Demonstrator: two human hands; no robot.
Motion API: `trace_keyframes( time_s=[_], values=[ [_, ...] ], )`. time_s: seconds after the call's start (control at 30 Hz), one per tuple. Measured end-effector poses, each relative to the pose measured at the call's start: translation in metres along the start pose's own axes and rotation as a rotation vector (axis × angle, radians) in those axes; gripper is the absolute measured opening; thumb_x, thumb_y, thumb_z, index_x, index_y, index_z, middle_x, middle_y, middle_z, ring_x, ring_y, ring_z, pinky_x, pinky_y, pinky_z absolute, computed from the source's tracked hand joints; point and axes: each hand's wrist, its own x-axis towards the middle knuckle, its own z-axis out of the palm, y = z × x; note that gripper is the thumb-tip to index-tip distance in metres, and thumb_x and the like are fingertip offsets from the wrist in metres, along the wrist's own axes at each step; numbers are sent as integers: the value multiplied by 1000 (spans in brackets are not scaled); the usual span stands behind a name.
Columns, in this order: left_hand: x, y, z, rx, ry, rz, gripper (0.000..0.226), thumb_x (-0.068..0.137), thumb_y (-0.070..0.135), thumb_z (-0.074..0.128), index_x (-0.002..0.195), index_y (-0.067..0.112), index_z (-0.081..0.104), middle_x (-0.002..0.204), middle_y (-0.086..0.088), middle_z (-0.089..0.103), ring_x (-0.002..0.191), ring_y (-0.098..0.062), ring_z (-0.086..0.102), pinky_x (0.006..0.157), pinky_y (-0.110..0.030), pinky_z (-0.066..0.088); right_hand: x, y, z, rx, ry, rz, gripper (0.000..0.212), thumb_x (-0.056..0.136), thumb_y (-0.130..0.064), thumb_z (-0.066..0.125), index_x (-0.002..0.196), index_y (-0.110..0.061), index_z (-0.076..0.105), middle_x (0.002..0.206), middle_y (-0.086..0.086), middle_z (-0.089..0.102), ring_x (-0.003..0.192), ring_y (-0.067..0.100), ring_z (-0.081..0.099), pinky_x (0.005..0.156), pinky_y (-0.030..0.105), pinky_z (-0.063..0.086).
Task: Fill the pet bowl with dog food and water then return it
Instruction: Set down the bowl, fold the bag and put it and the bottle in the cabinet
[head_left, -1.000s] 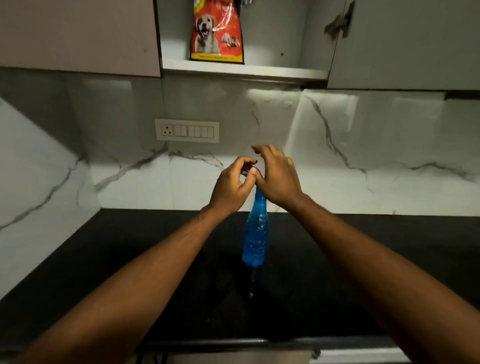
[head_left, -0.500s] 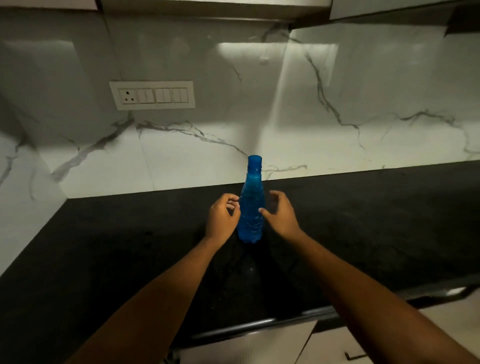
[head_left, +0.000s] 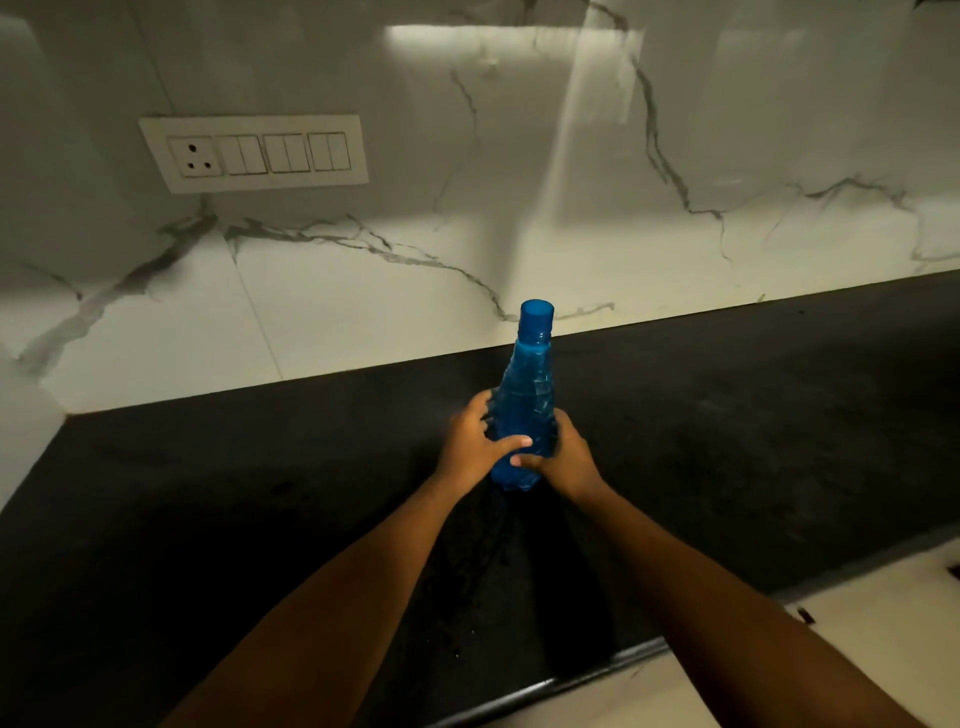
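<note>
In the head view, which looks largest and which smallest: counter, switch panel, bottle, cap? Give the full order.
1. counter
2. switch panel
3. bottle, though it is nearer
4. cap

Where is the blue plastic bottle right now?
In the head view, the blue plastic bottle stands upright mid-counter on the black countertop, gripped low between the left hand and right hand.

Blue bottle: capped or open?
Capped. The blue cap sits on the neck of the blue bottle, held low by the left hand and right hand.
</note>
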Motion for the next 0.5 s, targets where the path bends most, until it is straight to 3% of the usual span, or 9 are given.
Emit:
trace_keyframes(
  time_s=[0.13, 0.23, 0.33, 0.43, 0.5],
  values=[
    [-6, 5, 5, -17, 13, 22, 69, 70, 23, 88, 131, 17, 56, 126, 2, 65, 116, -12, 63, 102, -42, 51, 0, 2, -4, 2, 3, -44, 85, 70, -8, 89, 143, -13, 46, 138, 2, 59, 126, 16, 56, 106, 33, 48],
    [-14, 12, 7, 10, 30, 84, 59, 76, 22, 84, 128, 26, 58, 119, 15, 65, 111, -1, 61, 101, -29, 48, -7, 1, -8, 12, -5, -100, 79, 69, -10, 89, 138, -16, 52, 132, -4, 64, 121, 9, 60, 105, 32, 50],
    [-25, 26, 10, 6, 88, 131, 60, 75, 25, 84, 129, 32, 59, 114, 24, 65, 111, 0, 63, 97, -22, 48, -18, -3, -18, 8, 6, -178, 73, 68, -14, 90, 133, -20, 58, 124, -10, 67, 114, 0, 63, 102, 29, 52],
    [-39, 49, 19, -78, 157, 145, 57, 76, 18, 84, 119, 45, 58, 104, 33, 66, 107, 3, 65, 90, -16, 49, -35, -13, -36, -11, 28, -271, 69, 68, -22, 91, 131, -22, 62, 119, -14, 69, 111, -5, 63, 94, 16, 50],
    [-46, 70, 22, -140, 185, 169, 54, 79, 14, 81, 117, 44, 58, 105, 30, 67, 106, 6, 64, 91, -17, 50, -46, -26, -48, 6, 57, -329, 67, 69, -28, 91, 130, -23, 63, 116, -16, 70, 108, -7, 64, 89, 9, 49]
  ],
)
